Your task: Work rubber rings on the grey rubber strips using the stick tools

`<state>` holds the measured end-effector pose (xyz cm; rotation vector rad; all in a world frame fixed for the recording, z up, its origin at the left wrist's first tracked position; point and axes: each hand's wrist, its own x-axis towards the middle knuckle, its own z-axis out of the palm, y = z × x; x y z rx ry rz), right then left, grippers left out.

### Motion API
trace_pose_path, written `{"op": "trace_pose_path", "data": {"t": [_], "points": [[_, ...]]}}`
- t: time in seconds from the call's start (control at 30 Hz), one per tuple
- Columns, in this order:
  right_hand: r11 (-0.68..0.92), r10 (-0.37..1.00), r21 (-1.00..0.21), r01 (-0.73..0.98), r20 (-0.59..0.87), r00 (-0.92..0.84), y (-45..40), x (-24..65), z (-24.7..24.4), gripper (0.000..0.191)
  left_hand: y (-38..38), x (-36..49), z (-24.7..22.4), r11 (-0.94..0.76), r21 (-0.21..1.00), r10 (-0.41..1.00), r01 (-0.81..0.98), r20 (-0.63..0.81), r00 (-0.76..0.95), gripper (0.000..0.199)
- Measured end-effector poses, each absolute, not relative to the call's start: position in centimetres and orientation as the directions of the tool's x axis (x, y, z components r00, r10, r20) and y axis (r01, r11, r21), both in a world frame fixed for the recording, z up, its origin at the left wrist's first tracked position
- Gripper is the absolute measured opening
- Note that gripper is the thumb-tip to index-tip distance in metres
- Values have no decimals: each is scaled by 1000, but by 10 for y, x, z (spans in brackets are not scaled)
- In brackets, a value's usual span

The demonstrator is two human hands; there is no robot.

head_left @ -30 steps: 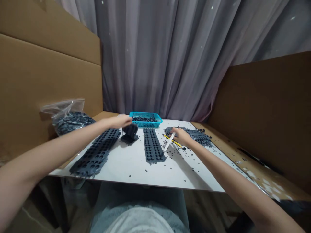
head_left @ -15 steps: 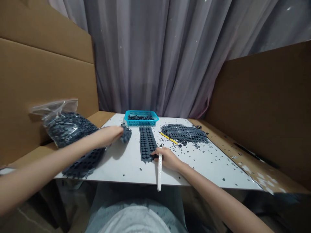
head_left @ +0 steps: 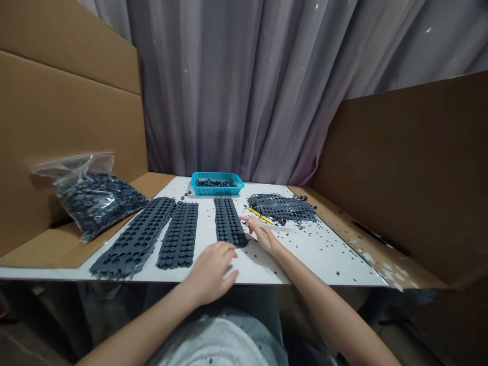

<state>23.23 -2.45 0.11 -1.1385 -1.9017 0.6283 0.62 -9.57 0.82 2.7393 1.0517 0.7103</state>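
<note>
My left hand (head_left: 211, 269) lies palm down with fingers apart on the front edge of the white table (head_left: 305, 254), holding nothing. Just ahead of it is the near end of a dark rubber strip of studs (head_left: 227, 227). My right hand (head_left: 261, 234) rests beside that strip's right side and grips a thin white stick (head_left: 277, 227), blurred, pointing right. A second studded strip (head_left: 179, 235) lies flat to the left. Further left is a stack of wider strips with round holes (head_left: 133, 238).
A blue basket (head_left: 216, 184) with small dark parts stands at the table's back. A heap of punched dark strips (head_left: 282, 207) and a yellow stick (head_left: 259, 215) lie back right. A clear bag of dark rings (head_left: 91, 195) sits left. Cardboard walls stand both sides; dark bits dot the table.
My left hand has laid the folded strip out flat beside the stack and drawn back to the table's front edge. My right hand came forward to the middle strip, its white stick now pointing right.
</note>
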Motion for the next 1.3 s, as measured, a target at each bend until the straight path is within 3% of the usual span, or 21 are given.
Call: {"op": "trace_pose_path", "data": {"t": [0.13, 0.4, 0.77, 1.07, 1.3], "points": [[467, 883, -750, 468, 371, -287, -31, 243, -10, 38, -98, 60, -13, -736, 319, 677, 597, 336, 655, 44], [544, 834, -754, 367, 439, -334, -46, 247, -15, 25, -95, 60, -25, -701, 359, 713, 616, 342, 612, 47], [605, 783, -710, 359, 450, -430, -50, 248, -19, 13, -95, 58, -28, -703, 373, 711, 605, 371, 597, 44], [648, 757, -608, 458, 449, -475, -52, 246, -14, 10, -95, 58, -27, -716, 378, 699, 587, 398, 594, 38], [679, 734, -458, 574, 427, -528, -50, 247, -14, 16, -95, 57, -27, -716, 376, 698, 588, 404, 591, 36]]}}
